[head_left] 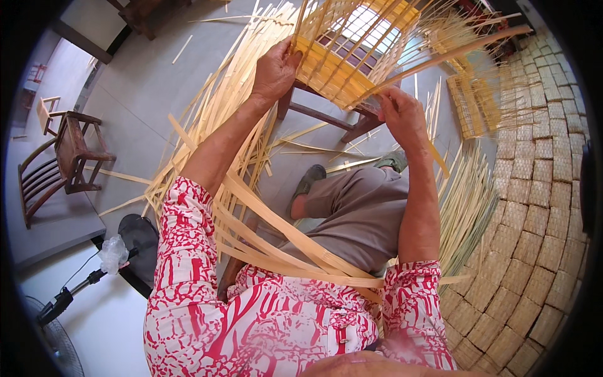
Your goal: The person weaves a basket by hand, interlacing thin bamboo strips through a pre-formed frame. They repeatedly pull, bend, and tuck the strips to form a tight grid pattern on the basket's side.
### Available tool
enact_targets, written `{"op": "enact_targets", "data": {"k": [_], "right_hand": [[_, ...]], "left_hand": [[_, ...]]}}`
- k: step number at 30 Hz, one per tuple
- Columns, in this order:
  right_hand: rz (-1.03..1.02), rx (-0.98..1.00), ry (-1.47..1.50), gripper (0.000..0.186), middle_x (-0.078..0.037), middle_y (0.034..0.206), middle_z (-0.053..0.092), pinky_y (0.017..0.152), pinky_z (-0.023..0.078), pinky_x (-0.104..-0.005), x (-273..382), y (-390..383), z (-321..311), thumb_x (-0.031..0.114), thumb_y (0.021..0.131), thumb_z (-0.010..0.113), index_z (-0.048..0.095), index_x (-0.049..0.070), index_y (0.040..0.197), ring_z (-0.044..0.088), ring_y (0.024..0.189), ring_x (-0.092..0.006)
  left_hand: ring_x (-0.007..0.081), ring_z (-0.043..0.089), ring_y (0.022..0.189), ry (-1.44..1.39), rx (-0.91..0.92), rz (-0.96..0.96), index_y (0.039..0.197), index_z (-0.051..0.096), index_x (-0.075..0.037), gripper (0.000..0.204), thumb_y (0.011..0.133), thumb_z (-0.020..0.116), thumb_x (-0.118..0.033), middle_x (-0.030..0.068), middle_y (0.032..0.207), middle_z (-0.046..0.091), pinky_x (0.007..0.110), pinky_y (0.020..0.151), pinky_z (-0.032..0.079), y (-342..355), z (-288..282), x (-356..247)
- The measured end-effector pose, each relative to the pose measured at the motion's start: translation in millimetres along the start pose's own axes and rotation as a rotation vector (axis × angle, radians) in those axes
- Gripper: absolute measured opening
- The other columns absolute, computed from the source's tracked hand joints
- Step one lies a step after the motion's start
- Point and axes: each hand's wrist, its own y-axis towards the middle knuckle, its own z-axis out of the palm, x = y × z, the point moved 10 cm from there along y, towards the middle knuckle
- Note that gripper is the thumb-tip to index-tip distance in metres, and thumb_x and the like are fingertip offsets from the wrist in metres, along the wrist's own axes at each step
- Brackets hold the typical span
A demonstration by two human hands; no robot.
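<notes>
A partly woven basket of yellow bamboo strips [342, 81], with open upright stakes, rests tilted on a dark wooden stool [358, 127]. My left hand [276, 70] is closed on the basket's left edge, thumb against the woven band. At the near right corner my right hand [403, 117] pinches a thin bamboo strip, part of which hangs below the hand [438, 158]. A wider bamboo slat [452, 54] slants from that corner up to the far right. Several long flat strips [282, 232] lie across my lap. The right fingertips are partly hidden by the hand.
Loose bamboo strips [235, 81] are heaped on the floor to the left. A woven piece [472, 103] and a greenish bundle of splints [468, 201] lie to the right, beside stacked woven blocks [534, 182]. A wooden chair [78, 151] and a fan [56, 333] stand at left.
</notes>
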Motion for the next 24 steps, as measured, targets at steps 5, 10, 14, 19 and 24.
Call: {"op": "enact_targets", "data": {"k": [5,10,14,19,24], "right_hand": [[-0.068,-0.085,-0.057,0.016,-0.013,0.077,0.070,0.067,0.053,-0.0434,10.4,-0.8,2.7,0.020,0.095,0.060,0.074,0.013,0.099,0.069,0.074,-0.0360],[-0.045,-0.097,0.016,0.016,-0.014,0.078,0.071,0.068,0.053,-0.0444,2.6,-3.1,5.7,0.021,0.094,0.062,0.075,0.013,0.099,0.069,0.076,-0.0371],[-0.102,-0.099,0.004,0.015,-0.014,0.077,0.071,0.068,0.054,-0.0440,11.6,-1.7,1.2,0.022,0.093,0.065,0.075,0.013,0.099,0.069,0.075,-0.0371],[-0.113,-0.147,-0.011,0.016,-0.013,0.082,0.073,0.071,0.056,-0.0445,-0.3,-2.9,2.6,0.025,0.092,0.067,0.077,0.015,0.099,0.070,0.077,-0.0365],[-0.147,-0.198,-0.037,0.017,-0.013,0.087,0.074,0.074,0.057,-0.0464,8.9,-5.2,2.0,0.025,0.092,0.066,0.078,0.017,0.100,0.071,0.081,-0.0371]], "left_hand": [[0.0374,0.072,0.093,0.151,-0.086,0.231,0.125,0.067,-0.004,0.041,0.096,0.069,-0.033,0.0198,0.102,0.073,0.040,0.080,0.056,-5.4,-10.8,-14.8],[0.0278,0.070,0.109,0.220,-0.051,0.203,0.130,0.064,-0.001,0.044,0.097,0.071,-0.029,0.0168,0.112,0.074,0.036,0.092,0.054,-1.7,-7.9,-12.4],[0.0216,0.069,0.106,0.201,-0.155,0.235,0.129,0.065,0.000,0.039,0.096,0.073,-0.019,0.0133,0.114,0.072,0.033,0.092,0.054,-3.5,-28.3,-3.2],[0.0161,0.065,0.081,0.160,0.075,0.552,0.124,0.065,-0.007,0.032,0.093,0.072,-0.006,0.0056,0.097,0.071,0.030,0.074,0.054,-49.7,7.2,-121.7],[0.0201,0.070,0.079,0.289,0.434,0.682,0.120,0.067,-0.007,0.029,0.092,0.071,-0.005,0.0102,0.100,0.073,0.030,0.070,0.056,-54.0,86.0,-153.4]]}}
